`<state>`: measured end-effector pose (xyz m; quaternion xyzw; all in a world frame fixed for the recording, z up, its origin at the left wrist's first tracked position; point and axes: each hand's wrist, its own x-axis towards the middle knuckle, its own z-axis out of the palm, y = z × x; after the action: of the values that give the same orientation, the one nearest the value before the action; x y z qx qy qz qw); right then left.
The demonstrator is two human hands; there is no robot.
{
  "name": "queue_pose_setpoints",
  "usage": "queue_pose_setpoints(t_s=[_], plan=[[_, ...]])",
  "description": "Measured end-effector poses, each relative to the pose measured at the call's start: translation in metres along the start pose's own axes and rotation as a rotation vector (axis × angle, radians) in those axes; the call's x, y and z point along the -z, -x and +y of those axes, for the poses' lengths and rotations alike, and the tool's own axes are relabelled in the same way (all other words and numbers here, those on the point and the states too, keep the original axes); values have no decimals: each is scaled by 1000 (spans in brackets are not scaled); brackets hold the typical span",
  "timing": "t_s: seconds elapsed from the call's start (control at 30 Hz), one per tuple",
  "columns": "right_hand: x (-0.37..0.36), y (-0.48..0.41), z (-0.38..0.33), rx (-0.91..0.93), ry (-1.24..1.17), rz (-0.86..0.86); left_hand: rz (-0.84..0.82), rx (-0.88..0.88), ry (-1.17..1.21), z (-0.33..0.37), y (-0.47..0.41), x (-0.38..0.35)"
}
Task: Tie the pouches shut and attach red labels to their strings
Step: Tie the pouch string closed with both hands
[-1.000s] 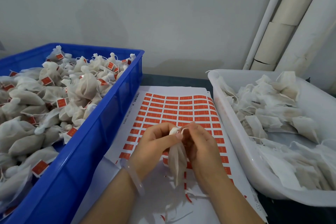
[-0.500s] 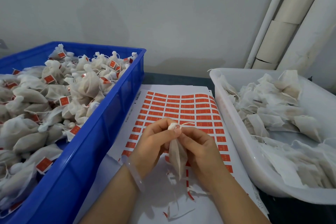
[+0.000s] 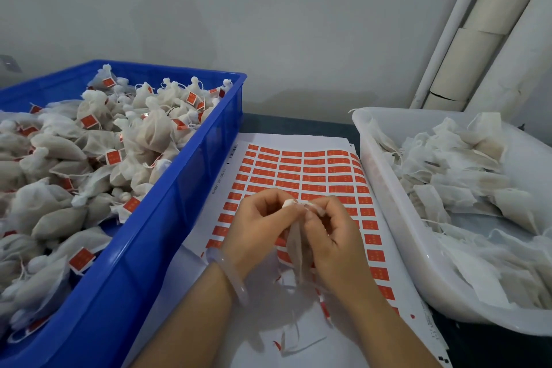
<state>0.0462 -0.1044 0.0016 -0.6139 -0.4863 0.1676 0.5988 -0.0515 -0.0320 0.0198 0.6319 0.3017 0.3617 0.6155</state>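
A small white pouch (image 3: 296,245) hangs between my hands above the label sheet (image 3: 301,170), a white page with rows of red labels. My left hand (image 3: 260,227) pinches the pouch's gathered neck from the left. My right hand (image 3: 328,230) pinches the string at the neck from the right, fingers curled. The pouch's lower body shows between my palms; the knot itself is hidden by my fingertips.
A blue crate (image 3: 167,218) on the left is heaped with tied pouches bearing red labels. A white tub (image 3: 388,218) on the right holds loose open pouches. Peeled backing scraps (image 3: 298,337) lie on the sheet's near end. A wall and pipes stand behind.
My hands stay at the pouch's neck, with small finger movements on the string. The camera has shifted slightly. Nothing was picked up or let go.
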Motion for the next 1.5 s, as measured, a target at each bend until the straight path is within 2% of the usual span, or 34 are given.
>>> queue_pose_setpoints(t_s=[0.37,0.67,0.8,1.0,1.2,1.4,1.5], plan=[[3,-2,4,57,98,-21,97,-134,69,0,1,-4],[6,-2,2,26,24,-6,-20,-300,-152,2,2,-4],[7,-2,-3,-30,-142,-9,-18,-313,-76,2,4,-4],[9,-5,-8,-27,-157,16,-47,-264,-18,3,3,-3],[12,-7,-7,-106,-280,46,-132,-276,-12,6,5,-2],[15,-10,-4,-212,-394,-47,-55,-275,101,7,4,-2],[15,-9,-5,-193,-322,-96,-18,-292,115,6,4,0]])
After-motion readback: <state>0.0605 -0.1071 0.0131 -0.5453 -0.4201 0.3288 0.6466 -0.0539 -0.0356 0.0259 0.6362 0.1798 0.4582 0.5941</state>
